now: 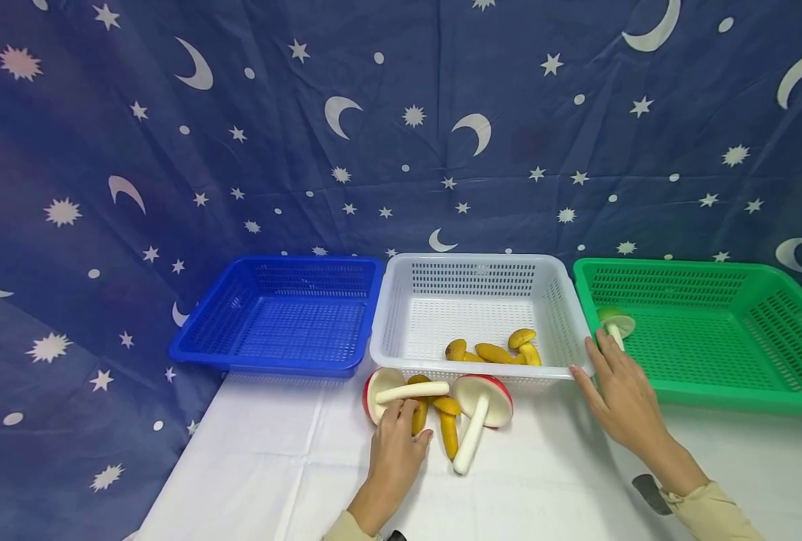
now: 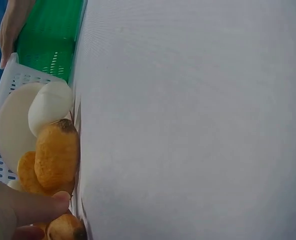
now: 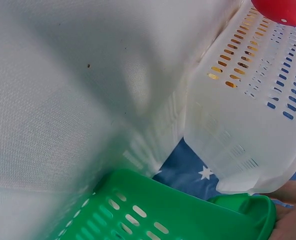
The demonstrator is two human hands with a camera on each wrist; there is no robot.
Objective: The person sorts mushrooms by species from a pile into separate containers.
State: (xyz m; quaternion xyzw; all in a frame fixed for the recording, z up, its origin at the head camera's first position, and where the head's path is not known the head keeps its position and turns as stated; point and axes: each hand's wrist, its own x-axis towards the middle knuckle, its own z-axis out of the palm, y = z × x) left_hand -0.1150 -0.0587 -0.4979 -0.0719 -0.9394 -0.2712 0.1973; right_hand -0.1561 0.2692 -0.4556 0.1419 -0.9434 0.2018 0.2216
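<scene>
My left hand [image 1: 395, 443] reaches into a small group of toy mushrooms on the table, thumb and fingers on either side of a yellow-brown mushroom [image 1: 419, 417]. Its stem end [image 2: 66, 227] shows by the thumb in the left wrist view. Over it lies the white stem of a red-capped mushroom [image 1: 410, 391]. Just right are another yellow-brown mushroom [image 1: 448, 428] and a second red-capped mushroom [image 1: 473, 432]. With fingers extended, my right hand [image 1: 620, 398] rests at the front right corner of the white basket [image 1: 563, 300], beside a green-capped mushroom [image 1: 615, 323].
Three yellow-brown mushrooms [image 1: 495, 352] lie in the white basket. To its left stands a blue basket [image 1: 272, 364]; a green basket [image 1: 725, 394] on the right holds the green-capped mushroom. A dark blue cloth [image 1: 401, 150] with moons and stars hangs behind. White cloth [image 1: 258, 451] covers the table.
</scene>
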